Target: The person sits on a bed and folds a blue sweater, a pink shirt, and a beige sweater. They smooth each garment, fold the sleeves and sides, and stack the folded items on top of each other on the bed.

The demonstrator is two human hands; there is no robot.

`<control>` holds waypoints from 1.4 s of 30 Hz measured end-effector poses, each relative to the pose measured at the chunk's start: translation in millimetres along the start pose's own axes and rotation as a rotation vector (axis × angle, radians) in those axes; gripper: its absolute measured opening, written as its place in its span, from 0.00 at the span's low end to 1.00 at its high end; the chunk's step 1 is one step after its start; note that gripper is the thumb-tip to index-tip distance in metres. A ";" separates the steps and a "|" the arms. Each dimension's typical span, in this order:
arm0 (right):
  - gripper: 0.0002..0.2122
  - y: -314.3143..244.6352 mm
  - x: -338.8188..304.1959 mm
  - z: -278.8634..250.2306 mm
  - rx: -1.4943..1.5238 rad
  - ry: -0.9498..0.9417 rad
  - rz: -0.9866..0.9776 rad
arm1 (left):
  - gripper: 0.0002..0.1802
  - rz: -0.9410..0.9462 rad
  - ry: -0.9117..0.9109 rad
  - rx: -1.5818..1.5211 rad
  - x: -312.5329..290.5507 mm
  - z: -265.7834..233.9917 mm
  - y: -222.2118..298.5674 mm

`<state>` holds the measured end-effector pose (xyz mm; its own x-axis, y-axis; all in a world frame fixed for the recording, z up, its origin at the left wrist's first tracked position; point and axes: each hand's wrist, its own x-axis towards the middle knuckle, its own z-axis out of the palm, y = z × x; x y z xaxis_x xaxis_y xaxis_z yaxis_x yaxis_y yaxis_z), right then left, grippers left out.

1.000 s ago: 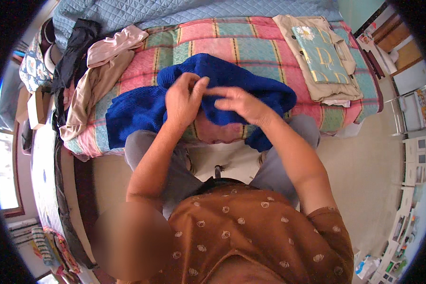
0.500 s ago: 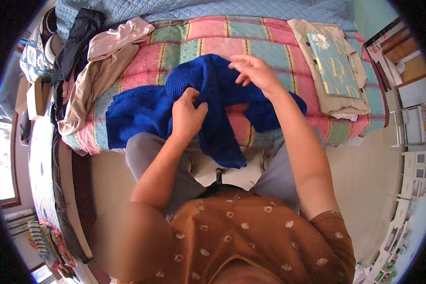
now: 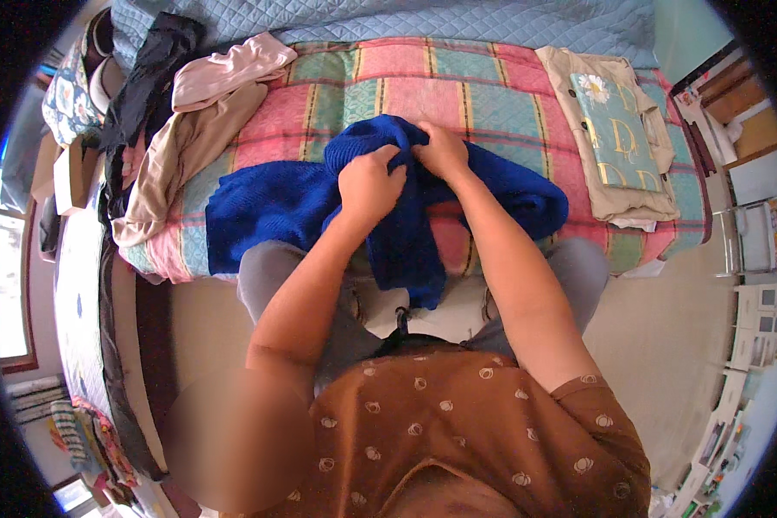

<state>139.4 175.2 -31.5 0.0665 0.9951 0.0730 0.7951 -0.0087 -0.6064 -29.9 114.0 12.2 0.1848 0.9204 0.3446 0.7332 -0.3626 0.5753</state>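
Note:
A dark blue ribbed-knit garment (image 3: 272, 207) lies bunched across the front edge of the bed, one part spread to the left, another to the right, and a strip hanging down between my knees. Its exact kind is unclear in this heap. My left hand (image 3: 371, 183) is closed on the raised, gathered fold in the middle, thumb and fingers pinching the knit. Just right of it, my right hand (image 3: 441, 153) also grips the same fold, its fingertips partly hidden in the cloth. The two hands are close together.
The garment rests on a pink and green plaid bedspread (image 3: 388, 65). At the right lie folded beige clothing (image 3: 570, 91) and a green printed cloth item (image 3: 617, 129). Beige (image 3: 190, 147), pale pink (image 3: 233, 69) and black (image 3: 151, 78) clothes lie left. A blue quilted cover (image 3: 371, 19) runs behind.
My right hand, open above the garment before, has come down and left and closed on the fold beside my left hand. The garment's right part has shifted and lies more bunched.

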 end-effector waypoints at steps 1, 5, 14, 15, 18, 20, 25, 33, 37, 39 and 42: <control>0.22 3.5 -4.2 0.6 0.031 0.011 -0.029 | 0.20 0.035 0.040 -0.131 1.2 -3.1 -8.4; 0.19 28.3 -26.5 4.5 0.784 0.279 0.080 | 0.14 -0.029 0.150 -0.512 -9.2 -39.7 -28.1; 0.14 -24.5 -51.0 -131.0 0.896 0.521 -0.179 | 0.21 -0.216 0.169 -0.848 -55.3 -125.3 9.5; 0.12 -38.5 -55.3 -144.4 0.898 0.534 -0.232 | 0.20 -0.187 0.158 -0.867 -61.1 -142.1 37.0; 0.12 -57.2 -47.2 -176.8 0.906 0.637 -0.327 | 0.15 -0.145 0.089 -0.788 -64.7 -167.0 73.1; 0.11 -66.9 -52.9 -199.3 0.880 0.760 -0.349 | 0.14 -0.130 0.078 -0.763 -69.2 -176.0 90.6; 0.12 -66.2 -49.1 -278.5 0.746 1.210 -0.339 | 0.11 0.100 0.290 -0.738 -61.8 -205.5 146.6; 0.09 -60.5 -75.4 -407.5 0.775 1.306 -0.691 | 0.12 0.221 0.398 -0.545 -22.8 -280.5 173.6; 0.11 -70.5 -100.9 -448.2 0.385 1.535 -0.735 | 0.20 0.284 0.503 -0.274 5.4 -316.9 165.5; 0.12 -90.6 -120.9 -451.2 0.351 1.489 -0.731 | 0.21 0.308 0.559 -0.143 10.4 -341.0 163.6; 0.12 -111.1 -141.9 -462.8 0.213 1.521 -0.840 | 0.27 0.262 0.656 0.006 12.2 -380.9 169.2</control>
<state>320.6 -10.5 392.0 0.2693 -0.2481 0.9306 0.8293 0.5511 -0.0930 -152.8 8.2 396.3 -0.0753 0.5241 0.8483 0.7223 -0.5579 0.4088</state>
